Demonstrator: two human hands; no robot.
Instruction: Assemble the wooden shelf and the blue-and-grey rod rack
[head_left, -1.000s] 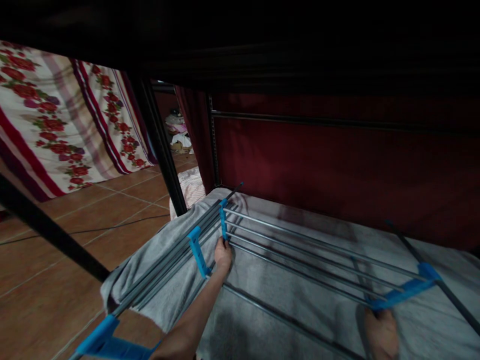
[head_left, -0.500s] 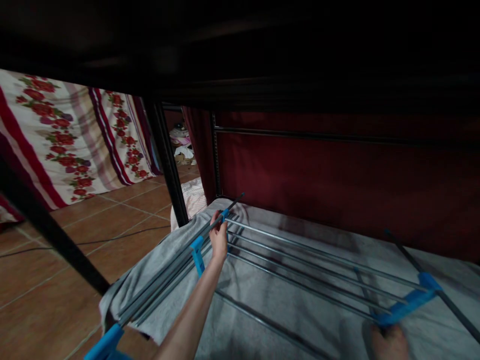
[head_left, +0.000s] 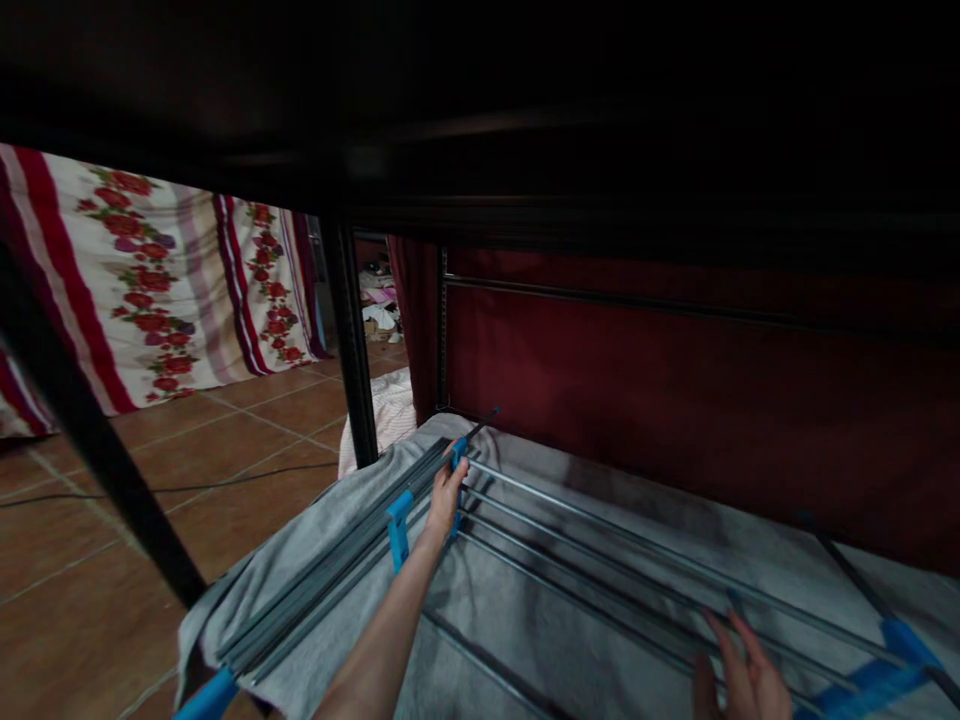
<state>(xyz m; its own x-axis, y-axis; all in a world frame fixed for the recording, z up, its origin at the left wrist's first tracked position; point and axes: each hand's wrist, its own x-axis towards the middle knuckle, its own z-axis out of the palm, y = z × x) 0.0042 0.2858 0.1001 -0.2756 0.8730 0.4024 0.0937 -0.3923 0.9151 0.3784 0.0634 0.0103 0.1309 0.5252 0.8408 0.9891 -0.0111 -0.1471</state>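
A drying rack of thin grey metal rods (head_left: 570, 512) and blue plastic joints lies on a grey blanket (head_left: 600, 660). My left hand (head_left: 448, 492) is closed around the blue joint (head_left: 459, 452) at the far left end of the rods. Over the rods toward the right, my right hand (head_left: 750, 672) has its fingers spread; whether it touches the rods I cannot tell. Beyond it a blurred blue joint (head_left: 904, 645) holds the right ends of the rods. More rods (head_left: 330, 560) lie bundled along the left, by another blue joint (head_left: 397, 525).
A dark frame hangs low overhead, with black metal posts (head_left: 352, 340) at the left. Dark red cloth (head_left: 637, 400) covers the back behind a black crossbar (head_left: 600, 292). Outside are tiled floor (head_left: 247, 430), a cable (head_left: 225, 482) and a flowered cloth (head_left: 150, 290).
My right hand has come off the lower end of the right blue joint and moved left and up over the rods, fingers opening. My left hand keeps its hold. The view has shifted slightly.
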